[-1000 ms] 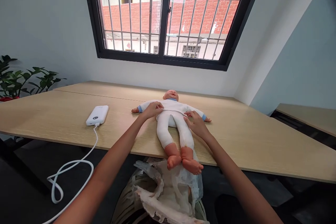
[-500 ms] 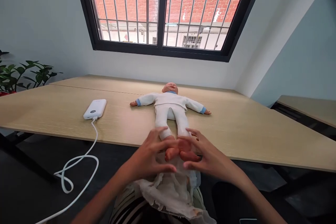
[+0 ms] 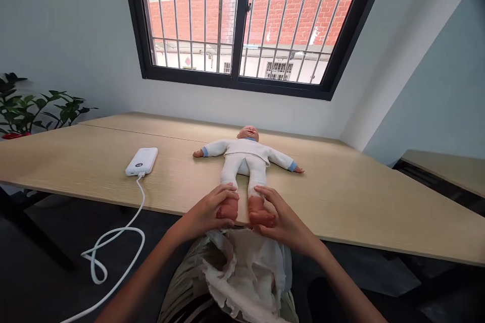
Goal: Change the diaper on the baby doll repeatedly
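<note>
Slow and Gentle Does It

A baby doll (image 3: 244,159) lies on its back on a long wood table (image 3: 341,202). Its head is far from the person and its feet are right at the near edge. Its arms stick out to the sides, and its legs lie straight. It wears a white suit (image 3: 242,171) with blue cuffs (image 3: 291,166).

The person's left hand (image 3: 204,212) is closed around one doll foot (image 3: 227,208), with the fingers curled over the top. The right hand (image 3: 284,227) is closed around the other doll foot (image 3: 259,214) in the same way. Both hands are gripping, but the grip looks soft, not tight.

This is a good way to hold on. Curved fingers hug a foot better than fingertips can. Both hands should stay level, so the legs stay even. A soft hold is best, with no hard squeezing. Slow hands matter here, because the feet are so close to the edge.

Just below the hands, a crumpled white nappy (image 3: 246,272) sits on the person's lap (image 3: 182,277). Off to the left, a white power bank (image 3: 141,161) lies on the table, and its white cable (image 3: 113,242) hangs over the edge. Past that is a green plant (image 3: 34,108).
</note>
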### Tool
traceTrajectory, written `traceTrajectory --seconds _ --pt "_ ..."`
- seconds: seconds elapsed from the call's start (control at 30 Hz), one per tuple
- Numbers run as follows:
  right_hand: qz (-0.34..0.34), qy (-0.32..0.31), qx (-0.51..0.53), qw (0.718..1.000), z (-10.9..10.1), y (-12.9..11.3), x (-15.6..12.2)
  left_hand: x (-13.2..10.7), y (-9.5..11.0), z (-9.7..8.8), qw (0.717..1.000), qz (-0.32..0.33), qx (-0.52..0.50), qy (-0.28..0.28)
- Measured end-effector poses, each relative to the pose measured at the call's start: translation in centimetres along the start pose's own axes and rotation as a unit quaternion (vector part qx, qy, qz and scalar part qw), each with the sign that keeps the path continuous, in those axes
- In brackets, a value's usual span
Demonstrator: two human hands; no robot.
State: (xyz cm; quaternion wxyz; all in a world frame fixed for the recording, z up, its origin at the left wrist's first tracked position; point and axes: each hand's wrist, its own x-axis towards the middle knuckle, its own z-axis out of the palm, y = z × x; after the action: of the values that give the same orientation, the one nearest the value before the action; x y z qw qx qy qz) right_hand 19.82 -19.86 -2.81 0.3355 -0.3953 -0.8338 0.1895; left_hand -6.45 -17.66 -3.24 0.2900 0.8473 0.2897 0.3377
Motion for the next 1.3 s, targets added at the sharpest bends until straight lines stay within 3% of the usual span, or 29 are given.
traceTrajectory --seconds 0.17,0.27,0.47,0.63,0.8,0.87,0.9,0.93,0.97,1.0,1.03,1.07,1.1,1.13,1.17,1.2,1.27,1.3 --pt "0.03 0.003 0.077 0.997 0.7 1.2 1.2 1.9 0.2 0.3 0.999 0.017 -0.034 -0.002" --pt "0.031 0.009 0.06 0.998 0.9 1.7 1.0 2.2 -0.2 0.6 0.999 0.013 -0.034 0.006" --pt "0.056 0.001 0.063 0.996 0.9 1.6 -0.1 1.6 -1.8 1.5 0.995 -0.029 -0.036 0.088" --pt "0.085 -0.002 0.128 0.988 0.9 1.9 0.1 1.3 -1.7 0.9 0.992 -0.035 -0.105 0.067" --pt "0.102 -0.006 0.143 0.984 0.0 0.6 -0.4 0.8 -1.0 0.2 0.978 -0.098 -0.182 0.03" --pt "0.115 0.064 0.146 0.981 -1.1 0.6 -1.8 0.6 -0.7 0.2 0.977 -0.123 -0.173 0.024" --pt "0.124 0.147 0.148 0.97 -1.8 1.0 -2.9 0.5 -0.6 0.2 0.977 -0.133 -0.164 0.024" --pt "0.135 0.264 0.142 0.944 -2.5 1.9 -4.4 0.5 -0.5 0.3 0.978 -0.142 -0.153 0.024" --pt "0.145 0.396 0.127 0.898 -3.1 3.1 -6.3 0.5 -0.5 0.3 0.978 -0.147 -0.143 0.027" --pt "0.16 0.538 0.085 0.823 -3.6 4.6 -8.5 0.5 -0.6 0.3 0.979 -0.148 -0.135 0.03" --pt "0.191 0.654 0.031 0.732 -3.8 6.3 -11.0 0.5 -0.7 0.4 0.98 -0.147 -0.128 0.034" --pt "0.233 0.726 -0.016 0.647 -3.9 8.1 -13.6 0.6 -0.9 0.4 0.981 -0.145 -0.123 0.036" --pt "0.28 0.761 -0.062 0.582 -3.6 9.8 -16.1 0.6 -1.0 0.4 0.982 -0.143 -0.118 0.039" --pt "0.33 0.769 -0.112 0.535 -3.0 11.5 -18.5 0.6 -1.2 0.5 0.982 -0.144 -0.113 0.039" --pt "0.383 0.76 -0.154 0.502 -2.2 13.0 -20.5 0.6 -1.4 0.5 0.983 -0.146 -0.107 0.038" --pt "0.424 0.738 -0.168 0.497 -1.1 14.4 -22.1 0.6 -1.6 0.6 0.983 -0.147 -0.102 0.041" --pt "0.473 0.711 -0.144 0.499 1.3 16.7 -24.0 0.6 -1.8 0.8 0.984 -0.14 -0.093 0.053" --pt "0.509 0.672 -0.111 0.526 2.6 17.6 -24.5 0.6 -1.8 0.8 0.985 -0.133 -0.09 0.061"
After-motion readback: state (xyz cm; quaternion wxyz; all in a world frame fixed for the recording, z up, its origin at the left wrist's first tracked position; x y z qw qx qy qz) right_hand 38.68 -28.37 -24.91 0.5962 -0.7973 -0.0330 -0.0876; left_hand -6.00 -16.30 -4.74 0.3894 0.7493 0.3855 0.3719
